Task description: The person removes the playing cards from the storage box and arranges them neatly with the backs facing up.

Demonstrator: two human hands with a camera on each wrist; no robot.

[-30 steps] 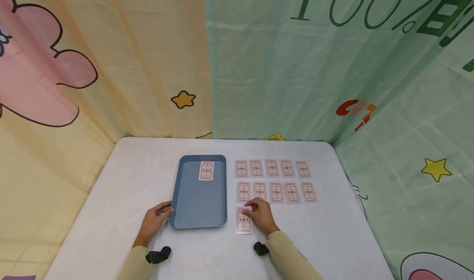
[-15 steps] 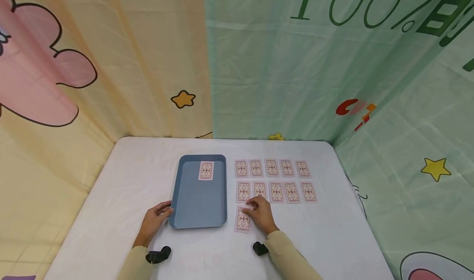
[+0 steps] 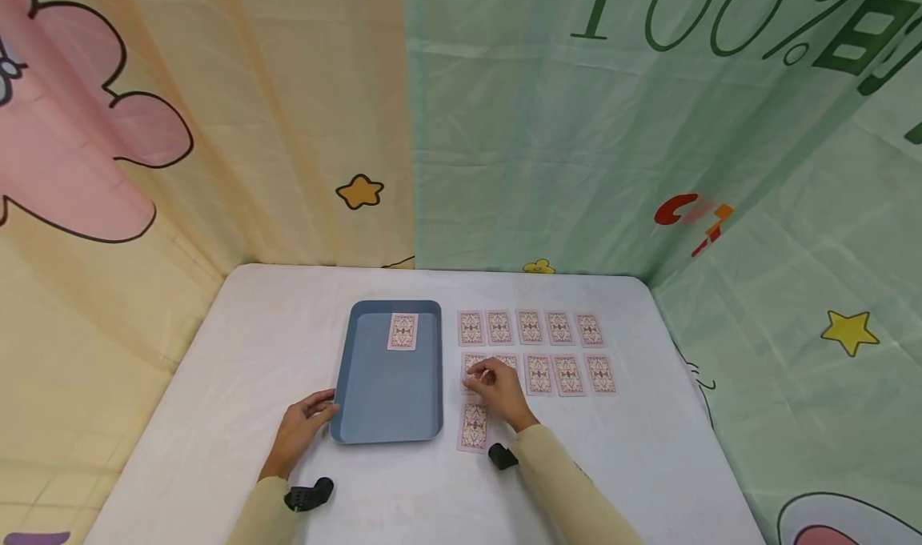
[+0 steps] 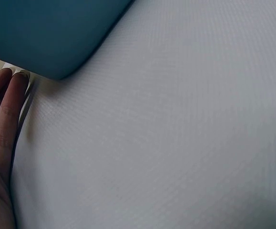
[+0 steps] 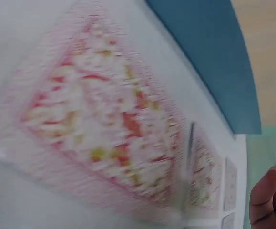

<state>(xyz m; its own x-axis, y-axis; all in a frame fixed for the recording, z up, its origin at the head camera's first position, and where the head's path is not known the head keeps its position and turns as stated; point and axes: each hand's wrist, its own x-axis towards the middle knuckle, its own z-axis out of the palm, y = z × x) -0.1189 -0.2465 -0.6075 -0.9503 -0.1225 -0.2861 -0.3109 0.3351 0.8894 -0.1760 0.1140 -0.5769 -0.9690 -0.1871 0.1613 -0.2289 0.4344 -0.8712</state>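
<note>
My left hand (image 3: 301,434) rests at the near left side of a blue-grey tray (image 3: 389,393), fingers fairly straight against its edge; the left wrist view has the fingertips at the tray's outer wall (image 4: 52,43). One face-down playing card (image 3: 402,331) lies inside the tray near its far end. Over the second row of cards hovers my right hand (image 3: 499,389), thumb and fingers loosely bent, with nothing visible between them. It partly covers two playing cards in that row. Just in front of it, a single playing card (image 3: 473,429) lies on the table, large and blurred in the right wrist view.
Two rows of face-down playing cards with red-patterned backs fill the area right of the tray, such as a far-row card (image 3: 529,327) and a second-row card (image 3: 569,375). A white cloth covers the table (image 3: 634,465). Printed curtains (image 3: 519,169) stand behind and beside it.
My right hand has lifted off the nearest card and moved slightly away from me, over the second row. That card has shifted a little left. The left hand has stayed at the tray.
</note>
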